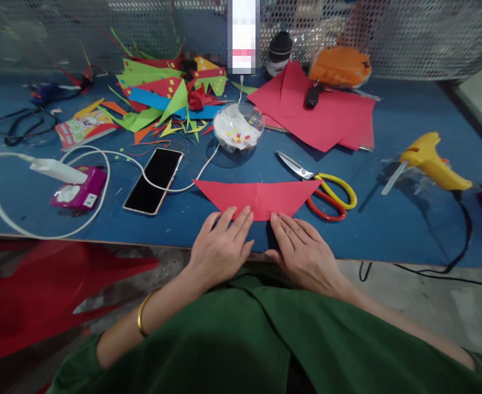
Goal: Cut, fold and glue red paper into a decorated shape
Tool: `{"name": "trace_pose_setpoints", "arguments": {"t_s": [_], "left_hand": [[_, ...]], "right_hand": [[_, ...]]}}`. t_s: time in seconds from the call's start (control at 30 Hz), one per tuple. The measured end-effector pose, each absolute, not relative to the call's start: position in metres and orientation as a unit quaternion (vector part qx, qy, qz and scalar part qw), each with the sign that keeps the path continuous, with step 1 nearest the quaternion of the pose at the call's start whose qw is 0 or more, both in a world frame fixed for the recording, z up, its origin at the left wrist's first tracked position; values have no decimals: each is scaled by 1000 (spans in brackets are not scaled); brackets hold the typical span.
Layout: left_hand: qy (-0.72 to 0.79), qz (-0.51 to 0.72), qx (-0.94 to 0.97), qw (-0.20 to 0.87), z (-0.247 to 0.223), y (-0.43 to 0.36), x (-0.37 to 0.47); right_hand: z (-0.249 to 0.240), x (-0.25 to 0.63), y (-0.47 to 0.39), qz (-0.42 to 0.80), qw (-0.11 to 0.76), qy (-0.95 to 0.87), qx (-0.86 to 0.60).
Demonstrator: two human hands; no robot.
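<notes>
A folded piece of red paper (261, 196) lies flat at the table's front edge, its long side at the far end and its shorter side towards me. My left hand (223, 241) rests with fingers stretched over the near edge, left of the middle. On the right part of that same edge, my right hand (302, 246) lies with its fingers extended and flat. Scissors (317, 183) with one yellow and one red handle lie just right of the paper, whose right corner overlaps them.
Left of the paper are a phone (154, 180) and a purple power socket (80, 189) with a white cable. Behind stand a bowl (239, 128), paper scraps (158, 93) and red sheets (318, 117). A yellow glue gun (433, 161) lies right; a red chair (52, 290) is lower left.
</notes>
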State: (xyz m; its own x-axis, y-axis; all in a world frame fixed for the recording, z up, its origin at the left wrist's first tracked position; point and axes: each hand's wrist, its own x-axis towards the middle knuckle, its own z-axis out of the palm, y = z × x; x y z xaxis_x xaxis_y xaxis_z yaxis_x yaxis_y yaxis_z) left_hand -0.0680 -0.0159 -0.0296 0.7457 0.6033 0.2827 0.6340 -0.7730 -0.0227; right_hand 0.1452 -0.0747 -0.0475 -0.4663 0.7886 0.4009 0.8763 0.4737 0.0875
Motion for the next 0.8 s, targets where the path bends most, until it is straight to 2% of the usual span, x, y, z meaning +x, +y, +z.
{"name": "trace_pose_setpoints", "arguments": {"t_s": [0.2,0.33,0.47,0.57,0.67,0.8], "left_hand": [[-371,-123,-917,79,-26,-21,-100],[-387,-182,-898,102,-26,-24,-95],[-369,-192,-904,95,-30,-16,-74],[-363,-182,-912,59,-29,-2,-64],[-367,-189,-911,7,-21,8,-62],[-407,-294,-856,-119,4,21,-60]], "right_hand": [[-44,151,-72,-168,165,-842,-486],[-39,146,-63,-191,170,-840,-478],[-33,142,-47,-181,131,-845,-485],[-31,137,-33,-187,108,-850,-480],[-33,132,-23,-209,125,-861,-446],[-30,128,-16,-204,179,-855,-441]]}}
